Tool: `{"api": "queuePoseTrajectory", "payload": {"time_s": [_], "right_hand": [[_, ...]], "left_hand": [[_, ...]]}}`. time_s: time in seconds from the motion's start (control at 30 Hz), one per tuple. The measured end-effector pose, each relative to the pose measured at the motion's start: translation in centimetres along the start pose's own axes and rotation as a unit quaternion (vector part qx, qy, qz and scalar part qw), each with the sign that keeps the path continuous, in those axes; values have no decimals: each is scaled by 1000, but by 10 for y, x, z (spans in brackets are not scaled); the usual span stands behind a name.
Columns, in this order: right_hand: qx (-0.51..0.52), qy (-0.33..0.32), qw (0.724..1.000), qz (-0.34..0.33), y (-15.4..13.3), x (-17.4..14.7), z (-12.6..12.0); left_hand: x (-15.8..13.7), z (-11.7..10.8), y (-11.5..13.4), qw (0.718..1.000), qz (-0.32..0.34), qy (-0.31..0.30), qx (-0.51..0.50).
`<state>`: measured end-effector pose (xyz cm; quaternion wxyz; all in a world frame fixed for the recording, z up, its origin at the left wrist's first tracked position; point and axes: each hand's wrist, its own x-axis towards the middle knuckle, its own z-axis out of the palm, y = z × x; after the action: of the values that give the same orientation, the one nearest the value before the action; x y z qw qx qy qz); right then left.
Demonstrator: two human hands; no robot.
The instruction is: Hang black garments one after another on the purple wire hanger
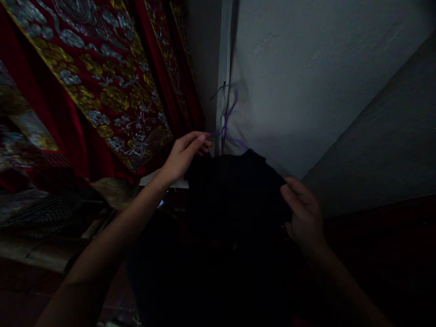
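Matte black cloth [238,195], upper edge sloping dn to R; R fingers [290,197] grip R edge. L fingers [200,138] pinch thin purple cord [225,130], strand approx. horiz.

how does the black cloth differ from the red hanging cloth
The black cloth looks plain; the red hanging cloth bears gold and silver patterns. The right hand grips the black cloth's edge; it does not hold the red hanging cloth. Both are fabric.

Dark cloth [238,195] in right hand [305,212]
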<state>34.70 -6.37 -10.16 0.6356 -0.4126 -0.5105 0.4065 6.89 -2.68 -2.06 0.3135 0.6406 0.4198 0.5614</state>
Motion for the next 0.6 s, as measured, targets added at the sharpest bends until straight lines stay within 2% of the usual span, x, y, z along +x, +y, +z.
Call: {"api": "queuePoseTrajectory", "payload": {"time_s": [0.03, 0.07, 0.13, 0.17, 0.2, 0.23, 0.27, 0.37, 0.43, 0.5, 0.6], "right_hand": [[-44, -88, 995, -24, 0, -11, 2], [-80, -185, 978, -52, -1, -20, 5], [-112, -375, 915, -100, -6, -29, 9], [-112, -449, 879, -117, -7, -29, 11], [-109, -494, 853, -129, -7, -26, 12], [-111, -505, 844, -140, -6, -20, 13], [-119, -484, 854, -150, -2, -12, 13], [-175, -318, 914, -180, 15, 19, 13], [-208, -243, 929, -186, 27, 38, 11], [-218, -257, 929, -156, 36, 52, 8], [-163, -318, 934, -25, 41, 59, 3]], "left_hand": [[-8, 12, 3, 994, -66, -20, -82], [-17, 22, 7, 979, -125, -29, -160], [-36, 34, 13, 937, -212, -39, -275], [-45, 35, 16, 922, -239, -46, -302], [-54, 33, 20, 913, -260, -61, -309], [-62, 28, 23, 909, -279, -86, -298], [-70, 21, 27, 908, -296, -122, -270], [-86, -6, 41, 909, -312, -253, -110], [-89, -22, 51, 917, -272, -290, 3], [-87, -35, 58, 939, -198, -267, 83], [-72, -49, 54, 967, -87, -178, 161]]}}
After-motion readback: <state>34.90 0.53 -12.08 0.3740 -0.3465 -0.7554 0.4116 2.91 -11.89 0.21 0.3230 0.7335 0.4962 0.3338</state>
